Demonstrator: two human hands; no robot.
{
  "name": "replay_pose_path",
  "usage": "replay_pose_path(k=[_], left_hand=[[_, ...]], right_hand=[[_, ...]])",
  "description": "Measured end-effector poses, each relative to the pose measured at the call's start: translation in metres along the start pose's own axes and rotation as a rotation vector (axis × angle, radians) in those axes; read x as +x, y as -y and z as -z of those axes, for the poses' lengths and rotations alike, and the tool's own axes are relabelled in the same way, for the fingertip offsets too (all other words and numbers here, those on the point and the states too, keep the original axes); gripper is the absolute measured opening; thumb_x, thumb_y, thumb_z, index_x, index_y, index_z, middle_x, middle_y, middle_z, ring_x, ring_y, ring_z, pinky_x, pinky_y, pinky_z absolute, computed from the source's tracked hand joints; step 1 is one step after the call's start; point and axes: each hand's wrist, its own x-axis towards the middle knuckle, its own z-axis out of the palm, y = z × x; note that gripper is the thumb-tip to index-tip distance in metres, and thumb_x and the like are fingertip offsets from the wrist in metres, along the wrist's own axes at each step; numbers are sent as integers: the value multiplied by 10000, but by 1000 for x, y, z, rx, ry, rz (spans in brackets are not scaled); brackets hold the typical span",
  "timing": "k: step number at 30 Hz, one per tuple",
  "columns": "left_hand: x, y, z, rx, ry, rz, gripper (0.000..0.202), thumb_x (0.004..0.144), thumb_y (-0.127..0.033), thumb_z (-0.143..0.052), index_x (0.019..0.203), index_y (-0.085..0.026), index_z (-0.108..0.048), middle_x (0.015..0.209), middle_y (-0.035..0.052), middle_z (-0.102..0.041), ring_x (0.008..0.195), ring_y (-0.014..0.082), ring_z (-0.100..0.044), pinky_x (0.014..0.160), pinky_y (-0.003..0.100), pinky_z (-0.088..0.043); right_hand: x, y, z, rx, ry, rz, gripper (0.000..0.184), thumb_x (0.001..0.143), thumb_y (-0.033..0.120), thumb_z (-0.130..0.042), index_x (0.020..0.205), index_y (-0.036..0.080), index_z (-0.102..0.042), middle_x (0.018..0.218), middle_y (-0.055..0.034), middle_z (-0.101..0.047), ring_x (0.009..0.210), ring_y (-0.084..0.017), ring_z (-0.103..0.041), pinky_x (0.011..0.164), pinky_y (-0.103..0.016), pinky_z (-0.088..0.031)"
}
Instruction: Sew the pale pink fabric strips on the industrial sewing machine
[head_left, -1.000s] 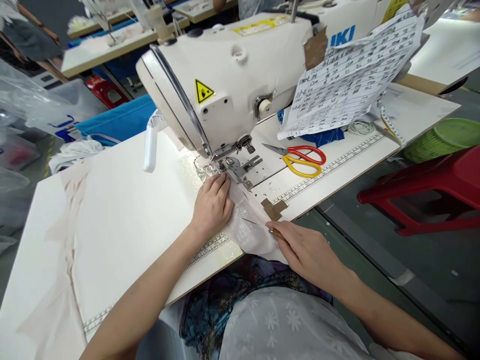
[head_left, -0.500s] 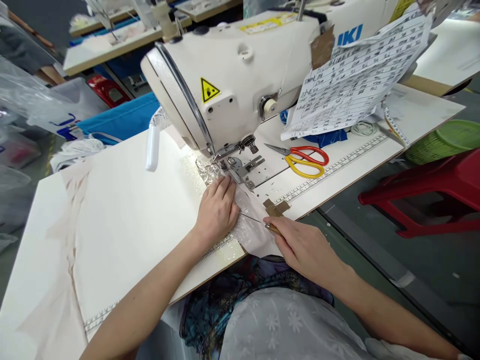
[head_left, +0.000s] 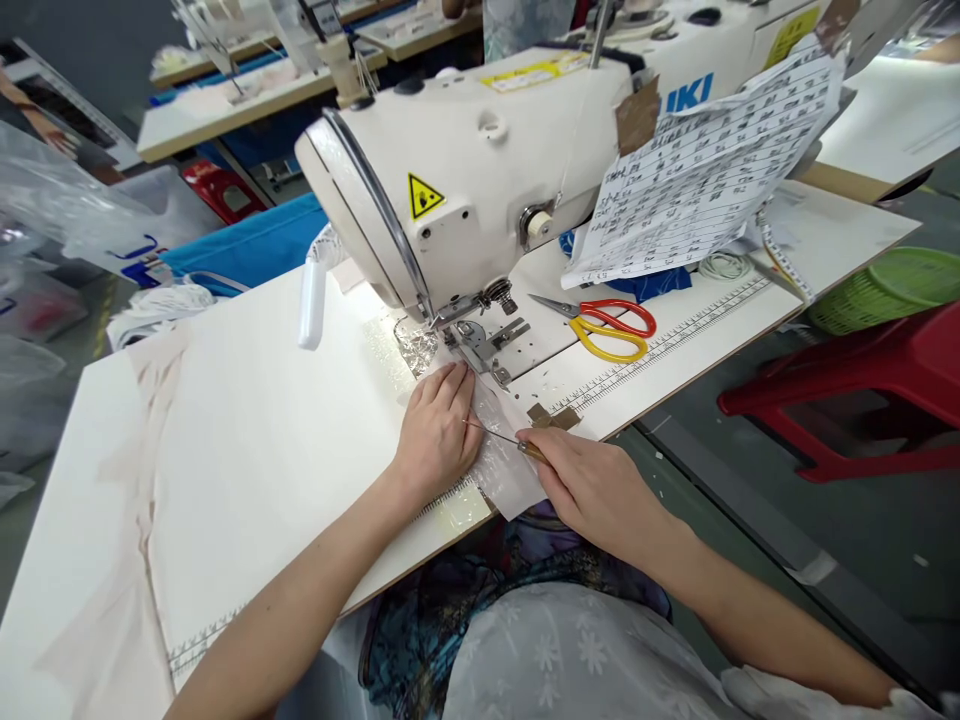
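Observation:
My left hand (head_left: 439,425) is closed, its fingers together, holding a strip of thin pale fabric (head_left: 499,455) down just in front of the presser foot (head_left: 474,355). In my right hand (head_left: 596,485) is an awl (head_left: 531,450) with a wooden handle, gripped near its metal shaft. Its thin point reaches left over the fabric to the fingers of my left hand. The fabric runs from the foot of the white sewing machine (head_left: 457,160) toward the table's front edge. The needle area is partly hidden behind my left fingers.
Red-and-yellow-handled scissors (head_left: 611,328) lie right of the foot. A handwritten sheet (head_left: 697,180) hangs on the machine. More pale fabric (head_left: 112,600) drapes over the table's left end. A red stool (head_left: 862,390) and green basket (head_left: 877,290) stand at right. Another person's hand (head_left: 56,135) shows far left.
My right hand and the awl have shifted slightly left, the point now further over my left fingers. The fabric's near end lies flatter and narrower. The view has tilted a little.

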Motion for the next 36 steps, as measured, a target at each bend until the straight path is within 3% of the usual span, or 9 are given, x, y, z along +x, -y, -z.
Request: replay_pose_path(k=[10, 16, 23, 32, 36], left_hand=[[4, 8, -3, 19, -13, 33, 439, 916, -179, -436, 1325, -51, -532, 1355, 208, -566, 1305, 318, -473, 1068, 493, -452], [10, 12, 4, 115, 46, 132, 440, 913, -222, -474, 1319, -74, -555, 1216, 197, -590, 1130, 340, -516, 919, 498, -504], [11, 26, 7, 127, 63, 99, 423, 891, -99, -433, 1283, -134, -587, 1299, 138, -613, 1264, 308, -481, 1033, 474, -438], [8, 3, 4, 77, 33, 55, 369, 956, -247, -449, 1257, -96, -600, 1324, 160, -613, 1283, 298, -511, 1072, 452, -423], [9, 2, 4, 76, 67, 78, 390, 926, -205, -466, 1290, -137, -587, 1354, 154, -596, 1307, 305, -499, 1087, 486, -411]], right_hand=[[14, 1, -4, -18, 52, -30, 310, 964, 93, -353, 1172, 93, -583, 1004, -121, -749, 830, -209, -735, 559, -278, -523], [27, 8, -5, -4, 131, -114, 287, 942, 89, -424, 1159, 91, -612, 943, -89, -752, 757, -203, -721, 517, -276, -478], [29, 14, -2, 90, 215, -258, 310, 936, 98, -457, 1207, 107, -608, 1006, -86, -760, 792, -221, -730, 583, -294, -497], [25, 13, -4, 68, 199, -225, 307, 941, 104, -436, 1196, 121, -606, 1023, -101, -764, 827, -221, -734, 610, -278, -505], [23, 11, -5, 54, 169, -199, 294, 941, 101, -431, 1182, 116, -599, 1002, -104, -763, 802, -217, -732, 585, -279, -500]])
